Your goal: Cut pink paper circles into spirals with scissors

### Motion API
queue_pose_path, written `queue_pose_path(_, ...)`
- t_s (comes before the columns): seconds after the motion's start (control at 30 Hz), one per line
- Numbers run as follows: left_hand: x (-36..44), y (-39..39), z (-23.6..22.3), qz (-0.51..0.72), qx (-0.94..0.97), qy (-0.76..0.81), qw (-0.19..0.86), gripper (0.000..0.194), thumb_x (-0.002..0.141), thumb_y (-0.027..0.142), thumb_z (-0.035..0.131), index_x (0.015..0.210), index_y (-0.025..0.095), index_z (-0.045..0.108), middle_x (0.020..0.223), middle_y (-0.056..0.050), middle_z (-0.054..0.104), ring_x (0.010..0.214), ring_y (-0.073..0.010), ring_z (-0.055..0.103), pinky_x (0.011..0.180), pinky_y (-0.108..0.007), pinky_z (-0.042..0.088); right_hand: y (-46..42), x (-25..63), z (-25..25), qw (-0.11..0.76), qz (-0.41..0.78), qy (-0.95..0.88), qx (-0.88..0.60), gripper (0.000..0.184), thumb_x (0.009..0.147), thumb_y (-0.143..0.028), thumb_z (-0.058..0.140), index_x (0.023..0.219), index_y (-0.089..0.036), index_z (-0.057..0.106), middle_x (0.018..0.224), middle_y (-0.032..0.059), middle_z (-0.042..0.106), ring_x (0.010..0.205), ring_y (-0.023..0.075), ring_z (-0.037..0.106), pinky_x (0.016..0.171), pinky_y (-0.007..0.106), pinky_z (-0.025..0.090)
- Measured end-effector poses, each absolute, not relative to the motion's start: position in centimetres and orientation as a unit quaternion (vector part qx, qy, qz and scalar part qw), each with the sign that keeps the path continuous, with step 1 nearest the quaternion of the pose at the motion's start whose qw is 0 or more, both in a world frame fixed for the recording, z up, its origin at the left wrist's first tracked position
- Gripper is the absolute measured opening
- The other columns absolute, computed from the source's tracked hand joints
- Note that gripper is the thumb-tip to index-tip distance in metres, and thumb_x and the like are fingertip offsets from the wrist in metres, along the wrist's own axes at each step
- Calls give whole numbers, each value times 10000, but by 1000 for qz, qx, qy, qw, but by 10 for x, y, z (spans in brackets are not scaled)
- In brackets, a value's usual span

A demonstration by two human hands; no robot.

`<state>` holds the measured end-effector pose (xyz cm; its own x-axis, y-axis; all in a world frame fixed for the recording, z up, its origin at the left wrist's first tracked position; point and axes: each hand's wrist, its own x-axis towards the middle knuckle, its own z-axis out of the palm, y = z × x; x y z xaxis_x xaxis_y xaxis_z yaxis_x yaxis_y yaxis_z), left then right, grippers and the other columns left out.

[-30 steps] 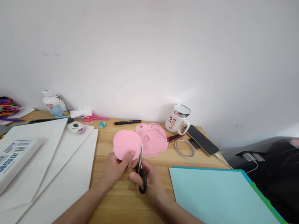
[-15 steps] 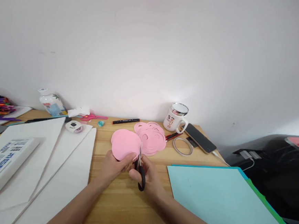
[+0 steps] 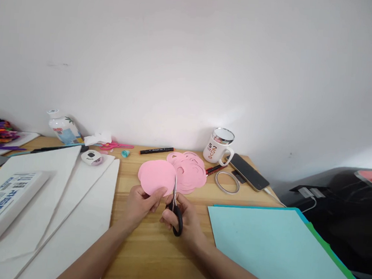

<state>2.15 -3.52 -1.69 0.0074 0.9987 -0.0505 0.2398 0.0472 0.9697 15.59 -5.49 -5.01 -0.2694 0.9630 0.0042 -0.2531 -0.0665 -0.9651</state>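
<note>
Between thumb and fingers, my left hand (image 3: 141, 204) pinches a rounded pink paper cutout (image 3: 157, 176) by its lower edge. My right hand (image 3: 186, 220) is wrapped round black-handled scissors (image 3: 176, 216), whose metal blades point away from me along the cutout's right edge. Whether the blades bite into the paper there is too fine to tell. Just behind the blades lies a pile of pink paper pieces (image 3: 190, 170) with curved slits and holes, partly covered by the cutout.
A white mug (image 3: 215, 150), a tape ring (image 3: 227, 182) and a charging phone (image 3: 249, 172) sit at the back right. Pale blue sheets (image 3: 280, 246) cover the right front; white boards (image 3: 92, 218) and a white box (image 3: 6, 207) fill the left. A marker (image 3: 156, 151) lies near the wall.
The cutout has turned slightly in my left hand and its outline against the blades has shifted. My right hand stays beside it with the scissors. The whole view has drifted a little.
</note>
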Motion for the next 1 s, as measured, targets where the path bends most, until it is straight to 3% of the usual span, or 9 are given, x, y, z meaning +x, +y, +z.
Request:
queue_pose_path(0.23, 22, -33, -19, 442, 509, 542, 501, 423, 710, 439, 609, 419, 146, 513, 344, 24, 462, 320, -69, 379, 350, -191, 276, -56, 154, -47, 474, 632, -492, -366, 346, 657, -433, 680, 745, -220, 421, 505, -83, 494, 382, 76, 400, 382, 195, 312)
queue_pose_path(0.53, 16, -30, -26, 431, 508, 532, 523, 391, 672, 381, 664, 417, 150, 479, 359, 49, 445, 323, -51, 355, 331, -174, 249, -49, 161, -46, 481, 622, -507, -353, 431, 586, -458, 748, 774, -200, 459, 621, -50, 474, 530, 95, 383, 457, 204, 296)
queue_pose_path(0.7, 17, -32, -22, 425, 523, 536, 508, 396, 676, 399, 649, 416, 151, 483, 360, 45, 443, 325, -53, 354, 336, -180, 256, -50, 159, -45, 479, 626, -497, -363, 456, 572, -510, 727, 766, -208, 445, 592, -54, 467, 509, 94, 358, 443, 207, 279)
queue_pose_path(1.0, 16, -31, -18, 432, 526, 549, 485, 418, 657, 417, 642, 405, 167, 421, 338, 63, 386, 330, -49, 314, 347, -186, 238, -53, 157, -50, 472, 649, -464, -374, 338, 612, -367, 702, 782, -211, 455, 494, -90, 455, 408, 79, 383, 406, 200, 302)
